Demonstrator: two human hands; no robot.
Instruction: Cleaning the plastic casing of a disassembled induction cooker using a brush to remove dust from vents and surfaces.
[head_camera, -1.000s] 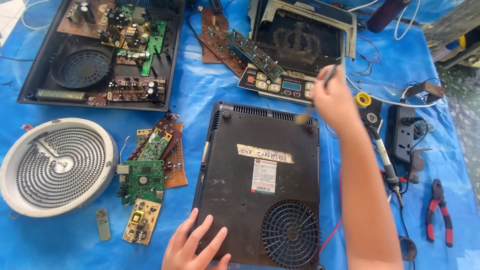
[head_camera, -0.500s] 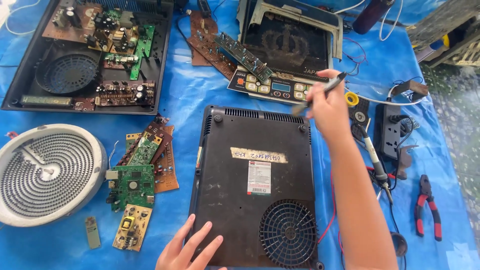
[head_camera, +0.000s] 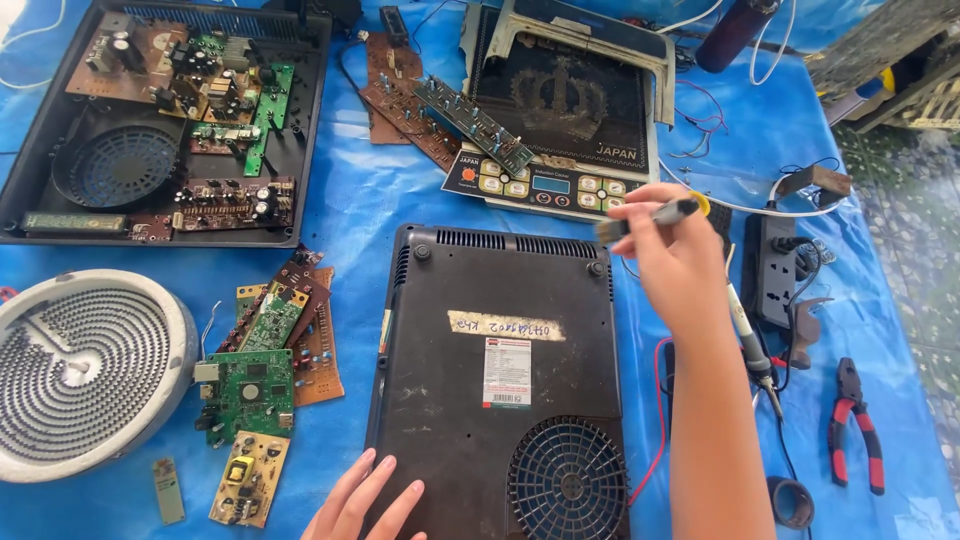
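Head view: an induction cooker (head_camera: 500, 380) lies upside down at the centre of a blue tarpaulin (head_camera: 390, 200), with its black base panel, paper label and round fan grille facing up. This orientation exposes the corner screw recesses on the underside.

The left hand (head_camera: 365, 500) rests flat on the cooker's near edge, fingers spread and holding nothing; the placement appears to steady the housing. The right hand (head_camera: 675, 250) hovers just beyond the cooker's far right corner, fingers closed around a slim dark-handled tool (head_camera: 650, 217). The tool is blurred, so its type cannot be determined; its tip points toward that corner screw.

To the left of the cooker lie several loose circuit boards (head_camera: 262, 370), and further left a round coil heating plate (head_camera: 85, 370). Beyond the cooker's far left side, an opened housing (head_camera: 165, 120) shows its boards and fan. Directly beyond the far edge sits a second cooker top with a control panel (head_camera: 560, 130). To the right of the cooker lie a power strip (head_camera: 775, 270), a soldering iron (head_camera: 750, 340) and red-handled pliers (head_camera: 855, 425), all within reach of the right hand.
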